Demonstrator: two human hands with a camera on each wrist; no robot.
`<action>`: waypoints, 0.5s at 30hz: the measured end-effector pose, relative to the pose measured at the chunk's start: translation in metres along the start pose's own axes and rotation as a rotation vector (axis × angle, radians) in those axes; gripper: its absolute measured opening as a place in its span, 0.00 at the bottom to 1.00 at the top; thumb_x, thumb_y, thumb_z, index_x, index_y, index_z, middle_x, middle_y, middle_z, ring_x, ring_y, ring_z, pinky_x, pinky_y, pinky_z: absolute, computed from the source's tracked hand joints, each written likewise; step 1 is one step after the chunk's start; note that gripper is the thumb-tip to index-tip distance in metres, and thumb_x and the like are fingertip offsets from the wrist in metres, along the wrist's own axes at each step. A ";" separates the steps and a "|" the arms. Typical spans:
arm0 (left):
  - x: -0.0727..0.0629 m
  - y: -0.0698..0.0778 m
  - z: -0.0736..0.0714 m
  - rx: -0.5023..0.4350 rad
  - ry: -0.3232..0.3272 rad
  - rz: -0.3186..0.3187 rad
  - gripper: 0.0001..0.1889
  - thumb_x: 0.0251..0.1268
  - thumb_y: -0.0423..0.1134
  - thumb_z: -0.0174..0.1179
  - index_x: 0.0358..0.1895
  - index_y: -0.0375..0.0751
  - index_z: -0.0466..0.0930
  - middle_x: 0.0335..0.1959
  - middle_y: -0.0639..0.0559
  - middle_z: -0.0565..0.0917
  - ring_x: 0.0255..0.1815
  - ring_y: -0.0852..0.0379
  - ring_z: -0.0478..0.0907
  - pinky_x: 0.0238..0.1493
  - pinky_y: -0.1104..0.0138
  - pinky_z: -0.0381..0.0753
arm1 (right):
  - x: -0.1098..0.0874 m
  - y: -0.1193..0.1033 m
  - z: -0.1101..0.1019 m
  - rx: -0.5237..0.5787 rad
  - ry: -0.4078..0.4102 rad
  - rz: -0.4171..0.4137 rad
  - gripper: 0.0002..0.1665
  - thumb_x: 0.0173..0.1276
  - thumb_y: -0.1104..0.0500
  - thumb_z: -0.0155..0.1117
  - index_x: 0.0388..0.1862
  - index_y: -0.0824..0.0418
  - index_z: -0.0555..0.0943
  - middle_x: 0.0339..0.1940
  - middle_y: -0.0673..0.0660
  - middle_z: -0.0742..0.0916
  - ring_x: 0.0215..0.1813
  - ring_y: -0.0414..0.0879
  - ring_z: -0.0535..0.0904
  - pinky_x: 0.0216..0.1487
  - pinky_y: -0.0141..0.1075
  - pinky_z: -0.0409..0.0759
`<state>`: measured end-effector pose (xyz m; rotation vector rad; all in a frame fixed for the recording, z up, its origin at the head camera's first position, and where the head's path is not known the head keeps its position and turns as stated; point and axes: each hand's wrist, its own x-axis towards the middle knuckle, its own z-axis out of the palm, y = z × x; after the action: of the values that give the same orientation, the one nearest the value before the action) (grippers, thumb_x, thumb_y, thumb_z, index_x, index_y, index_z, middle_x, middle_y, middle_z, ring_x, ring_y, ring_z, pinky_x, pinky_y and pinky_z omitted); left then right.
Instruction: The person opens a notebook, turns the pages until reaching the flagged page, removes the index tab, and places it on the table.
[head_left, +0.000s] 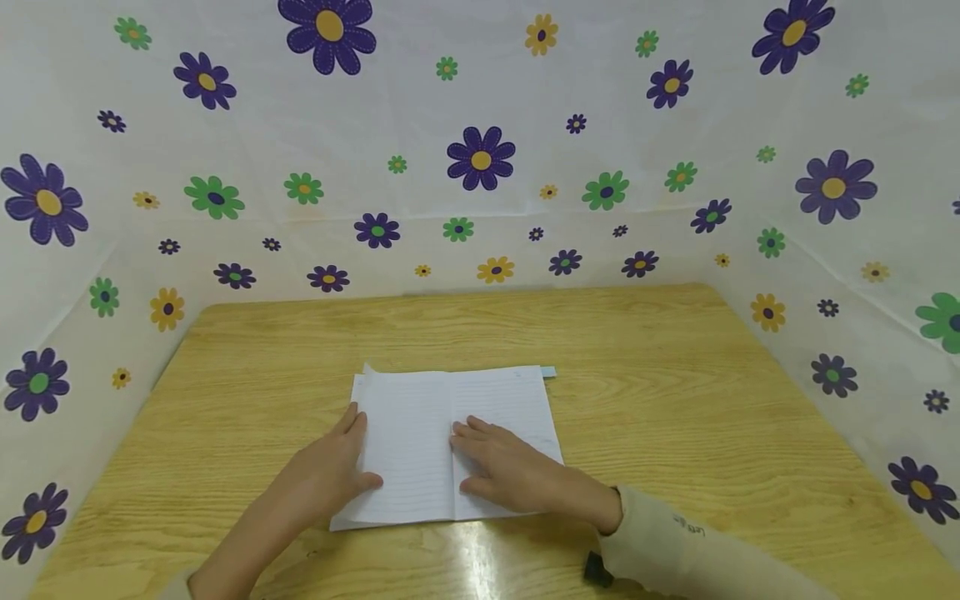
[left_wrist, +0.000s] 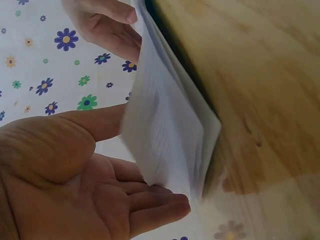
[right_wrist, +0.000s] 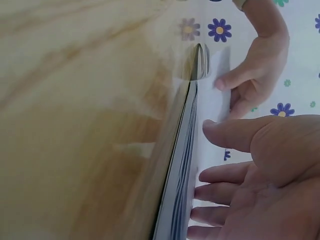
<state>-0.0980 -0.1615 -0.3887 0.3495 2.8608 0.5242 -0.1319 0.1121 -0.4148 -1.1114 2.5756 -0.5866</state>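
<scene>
A lined notebook [head_left: 412,450] lies spread on the table, its pages white, the crease running down the middle. My left hand [head_left: 330,467] is at its left edge, the thumb over the left page and the other fingers along the side. In the left wrist view, those fingers [left_wrist: 155,207] look fairly straight beside the raised page edges. Across the right page rests my right hand [head_left: 510,471], fingers extended toward the crease. The right wrist view shows its fingertips [right_wrist: 200,192] touching the page surface. The underside of the notebook is hidden.
A pale blue tab [head_left: 550,372] sticks out at the notebook's top right corner. Beside the right sleeve [head_left: 690,542] is a small black object [head_left: 597,570]. Flower-printed white cloth [head_left: 420,108] surrounds the wooden table [head_left: 660,375] at the back and sides.
</scene>
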 end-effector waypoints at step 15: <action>0.002 -0.002 0.007 0.070 -0.040 -0.005 0.46 0.60 0.44 0.76 0.68 0.11 0.63 0.73 0.15 0.58 0.69 0.25 0.69 0.57 0.39 0.79 | -0.016 0.027 -0.011 -0.150 -0.004 0.100 0.41 0.73 0.48 0.69 0.74 0.72 0.69 0.79 0.70 0.67 0.81 0.64 0.57 0.78 0.60 0.58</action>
<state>-0.0981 -0.1603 -0.3963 0.3598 2.8457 0.4126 -0.1425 0.1429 -0.4162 -1.0196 2.6900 -0.3726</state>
